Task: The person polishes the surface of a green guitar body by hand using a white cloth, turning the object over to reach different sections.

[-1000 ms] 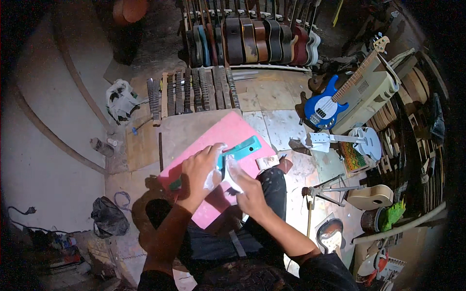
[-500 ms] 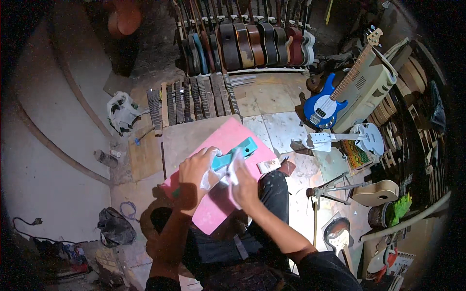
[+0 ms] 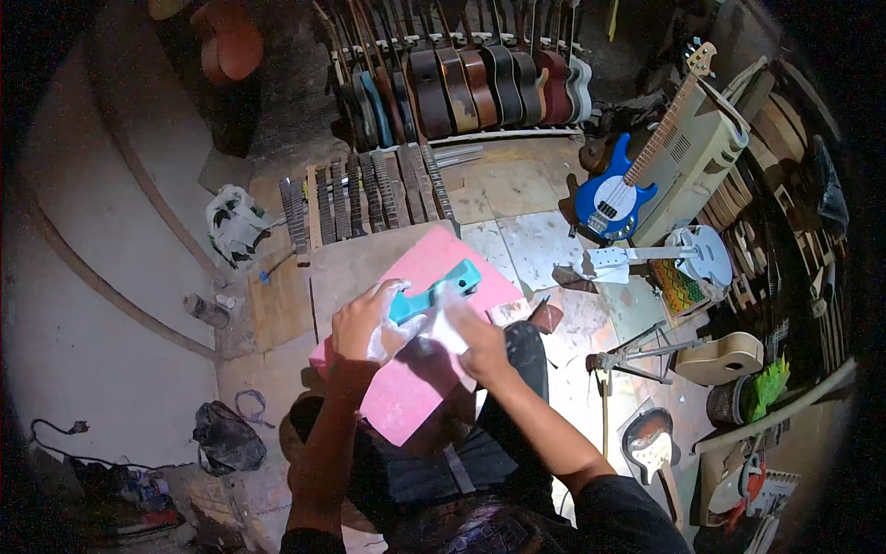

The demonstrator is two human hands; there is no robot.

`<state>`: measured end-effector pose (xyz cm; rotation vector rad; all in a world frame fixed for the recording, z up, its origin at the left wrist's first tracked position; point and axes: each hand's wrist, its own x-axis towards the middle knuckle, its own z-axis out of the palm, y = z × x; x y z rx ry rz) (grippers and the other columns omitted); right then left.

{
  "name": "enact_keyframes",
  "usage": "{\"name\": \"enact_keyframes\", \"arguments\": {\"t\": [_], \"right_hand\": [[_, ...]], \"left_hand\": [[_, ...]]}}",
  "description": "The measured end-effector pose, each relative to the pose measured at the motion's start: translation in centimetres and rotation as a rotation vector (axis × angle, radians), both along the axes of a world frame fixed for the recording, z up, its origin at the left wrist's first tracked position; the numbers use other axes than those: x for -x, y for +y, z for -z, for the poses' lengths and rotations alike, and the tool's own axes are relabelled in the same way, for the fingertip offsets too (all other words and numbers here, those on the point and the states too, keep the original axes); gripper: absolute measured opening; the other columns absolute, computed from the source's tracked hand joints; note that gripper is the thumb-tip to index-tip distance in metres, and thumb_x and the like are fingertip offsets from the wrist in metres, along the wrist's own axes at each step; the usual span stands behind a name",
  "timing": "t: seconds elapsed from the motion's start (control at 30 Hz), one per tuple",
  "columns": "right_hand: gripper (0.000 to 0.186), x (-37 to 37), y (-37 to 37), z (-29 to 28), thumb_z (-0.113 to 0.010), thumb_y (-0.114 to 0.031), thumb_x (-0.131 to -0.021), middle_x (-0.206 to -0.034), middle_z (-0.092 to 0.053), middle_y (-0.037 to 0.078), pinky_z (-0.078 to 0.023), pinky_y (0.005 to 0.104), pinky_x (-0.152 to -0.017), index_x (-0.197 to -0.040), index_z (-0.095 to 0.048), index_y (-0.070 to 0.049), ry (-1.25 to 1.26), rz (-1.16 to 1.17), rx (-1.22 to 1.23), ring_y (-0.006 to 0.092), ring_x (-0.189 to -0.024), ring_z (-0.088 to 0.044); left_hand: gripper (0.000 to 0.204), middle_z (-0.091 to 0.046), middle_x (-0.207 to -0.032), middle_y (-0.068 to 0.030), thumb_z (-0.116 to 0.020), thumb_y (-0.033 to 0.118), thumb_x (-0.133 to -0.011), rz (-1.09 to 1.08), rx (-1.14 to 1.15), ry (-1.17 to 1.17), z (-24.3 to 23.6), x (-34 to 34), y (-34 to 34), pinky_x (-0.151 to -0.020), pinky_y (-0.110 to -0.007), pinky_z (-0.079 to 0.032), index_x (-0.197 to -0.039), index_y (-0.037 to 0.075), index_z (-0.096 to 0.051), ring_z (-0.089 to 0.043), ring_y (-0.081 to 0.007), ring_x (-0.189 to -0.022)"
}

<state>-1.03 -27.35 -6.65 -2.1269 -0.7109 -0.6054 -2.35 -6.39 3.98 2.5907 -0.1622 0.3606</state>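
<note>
1. Left hand [image 3: 362, 321]: laid on the near end of a teal guitar neck [image 3: 434, 294], fingers curled over it in a holding grip. 1 second ago the hand sat lower on the pink board; it is now further up, on the neck itself.
2. Right hand [image 3: 475, 334]: pressed flat on a white cloth [image 3: 441, 323] just beside the neck's middle, fingers together, pinning the cloth. It has slid a little toward the headstock since 0.5 s ago, which suggests a wiping or rubbing stroke in progress.
3. Teal guitar neck: lies diagonally on the pink board [image 3: 411, 392], headstock pointing up and right, away from the person.
4. Pink board: rests across the person's lap and a low wooden tabletop [image 3: 341, 268].
5. Surroundings: a row of unfinished necks [image 3: 360, 189] on the floor beyond; a rack of guitars [image 3: 471, 83] behind; a blue bass [image 3: 614, 198] to the right.
</note>
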Motion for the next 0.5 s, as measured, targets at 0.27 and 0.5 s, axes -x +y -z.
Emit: {"name": "enact_keyframes", "arguments": {"t": [0.27,0.5], "right_hand": [[0.044,-4.5,-2.5,1.8,-0.042,-0.006,-0.098,-0.136,-0.055,0.012,-0.056,0.0463,-0.087,-0.142,-0.045,-0.002,0.873,0.250,-1.078,0.0313,-0.108,-0.065],[0.029,-2.3,-2.3,0.7,-0.036,-0.018,-0.101,-0.114,-0.061,0.013,-0.058,0.0519,-0.086,-0.119,-0.052,-0.002,1.297,-0.061,-1.419,0.0298,-0.103,-0.065]], "left_hand": [[0.059,-0.074,-0.108,-0.0117,-0.084,0.032,-0.076,-0.179,0.204,-0.127,4.5,3.1,1.2,-0.084,-0.039,-0.056,-0.126,0.009,-0.063,-0.072,-0.0278,-0.097],[0.055,-0.057,-0.131,-0.0114,-0.067,0.032,-0.091,-0.664,0.813,-0.107,13.7,10.3,-1.6,-0.101,-0.044,-0.044,-0.137,0.008,-0.049,-0.055,-0.0262,-0.118]]}}
